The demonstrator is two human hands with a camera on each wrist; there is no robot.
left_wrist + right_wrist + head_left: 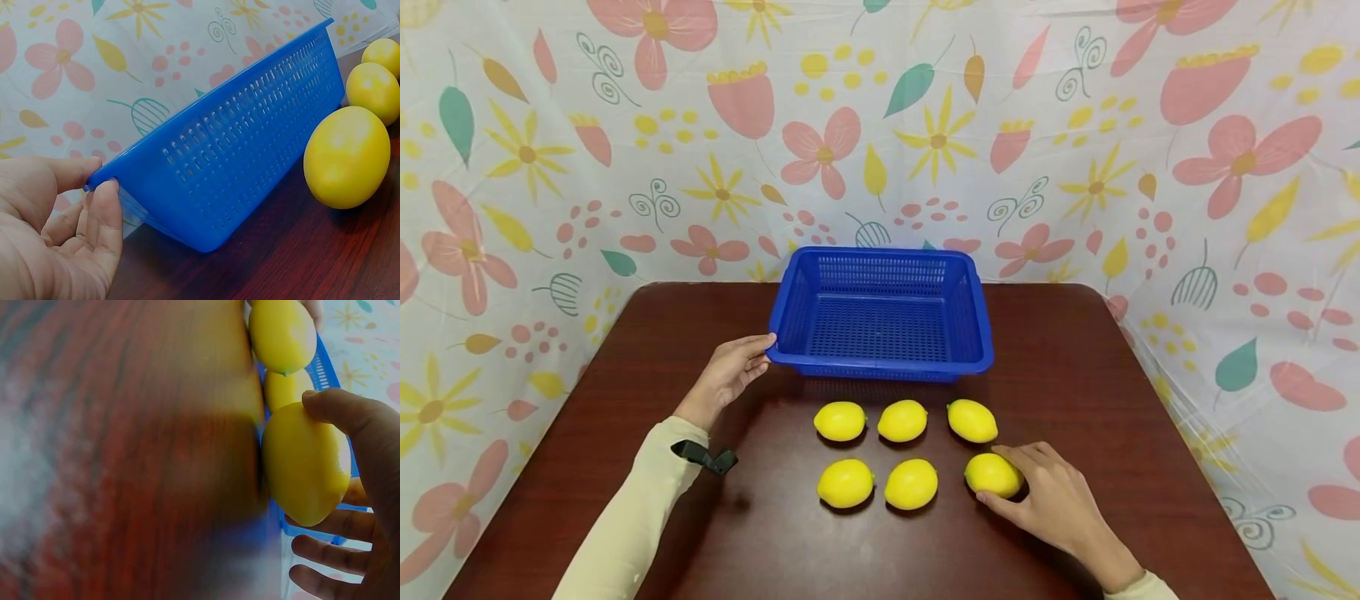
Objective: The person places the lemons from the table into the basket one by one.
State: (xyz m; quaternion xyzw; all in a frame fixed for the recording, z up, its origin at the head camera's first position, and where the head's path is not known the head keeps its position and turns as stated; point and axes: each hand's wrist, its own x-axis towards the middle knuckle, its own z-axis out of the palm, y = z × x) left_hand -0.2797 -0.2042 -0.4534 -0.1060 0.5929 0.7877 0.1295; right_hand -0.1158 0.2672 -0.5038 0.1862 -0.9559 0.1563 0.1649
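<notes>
My left hand [735, 371] pinches the near left corner of a blue plastic basket [880, 367] by its rim. In the left wrist view the thumb lies over the rim and a finger [107, 215] presses from below. The basket's slotted inside shows no contents. At the front right, my right hand [1056, 497] holds a yellow lemon [993, 476] on the table. Seen from the right wrist, the thumb is on one side of this lemon [306, 465] and the index finger reaches round the other, with the remaining fingers spread apart.
In front of the basket, more lemons lie in two rows: a left one [840, 422], a middle one [903, 421] and a right one [972, 421] behind, two others [846, 483] nearer. The dark wooden table [775, 550] ends at a flowered cloth [925, 125].
</notes>
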